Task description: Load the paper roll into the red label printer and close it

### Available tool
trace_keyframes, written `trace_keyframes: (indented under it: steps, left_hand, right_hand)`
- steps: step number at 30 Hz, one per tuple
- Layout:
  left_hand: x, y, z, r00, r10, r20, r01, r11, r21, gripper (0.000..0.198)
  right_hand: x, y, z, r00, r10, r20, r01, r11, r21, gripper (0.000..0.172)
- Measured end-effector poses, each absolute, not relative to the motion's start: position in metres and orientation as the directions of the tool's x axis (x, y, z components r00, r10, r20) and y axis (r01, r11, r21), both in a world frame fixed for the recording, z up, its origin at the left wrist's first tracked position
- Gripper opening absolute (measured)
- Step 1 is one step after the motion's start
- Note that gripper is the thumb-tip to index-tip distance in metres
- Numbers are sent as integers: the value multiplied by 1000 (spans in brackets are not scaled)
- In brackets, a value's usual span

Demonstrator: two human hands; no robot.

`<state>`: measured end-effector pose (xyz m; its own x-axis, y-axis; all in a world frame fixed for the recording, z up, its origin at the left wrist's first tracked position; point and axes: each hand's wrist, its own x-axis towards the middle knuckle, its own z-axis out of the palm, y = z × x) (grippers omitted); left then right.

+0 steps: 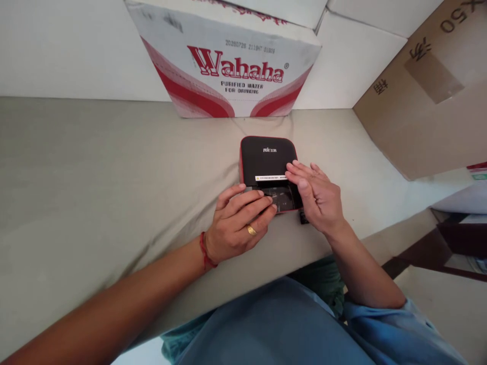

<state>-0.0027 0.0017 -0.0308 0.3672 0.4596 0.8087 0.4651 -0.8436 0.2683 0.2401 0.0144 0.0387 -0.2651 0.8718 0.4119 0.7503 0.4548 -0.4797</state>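
On the table lies a small rounded black device (268, 159) with a red edge, pale lettering on its top and a white label strip across it. Its kind I cannot tell. The front part is a glossy dark panel (283, 197). My left hand (241, 218), with a gold ring and a red wrist cord, lays its fingers spread over the left front of the device, covering part of that panel. Against the right side rests my right hand (319, 197), its fingers stretched out and the fingertips on the device's upper right surface. A small black piece (303, 217) shows beside the right palm.
A white and red Wahaha water carton (243, 76) stands behind the device, by the wall. At the right is a large brown cardboard box (429, 91). The table's (95, 177) front edge runs close to my body, with dark shelving (433, 243) at the lower right.
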Motion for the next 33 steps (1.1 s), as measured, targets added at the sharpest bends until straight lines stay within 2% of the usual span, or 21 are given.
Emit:
trace_keyframes:
  steps: [6,8,12,14,22,24,26,29,33]
  left_hand:
    - [-5,8,-23,310,459,832,454,-841,294,69]
    - [-8,10,-21,264,503,823,460,-816,351,70]
    - [-18,17,-19,186,666,722,440,-714,545,54]
    - [-21,21,-19,183,703,688,429,-686,587,50]
    - [-20,37,-23,208,596,776,471,-756,455,36]
    - [-21,39,-25,231,591,773,435,-773,462,35]
    - [-21,38,-27,228,623,748,368,-767,526,36]
    - [-20,36,-35,170,724,669,214,-690,692,46]
    - [-19,39,-49,86,849,521,66,-526,848,74]
  right_hand:
    - [237,14,41,-288,867,406,759,465,-455,38]
    - [236,14,41,-269,873,407,756,453,-473,38]
    - [236,13,39,-247,879,408,745,441,-500,38]
    - [236,14,39,-249,878,408,731,447,-515,39]
    - [234,16,34,-205,871,447,704,448,-551,40]
    - [232,15,35,-181,872,455,706,437,-558,39]
    - [229,10,36,-181,868,463,687,448,-572,37]
    - [225,-2,36,-239,844,480,626,512,-588,39]
    - [223,-21,30,-314,750,582,610,629,-482,35]
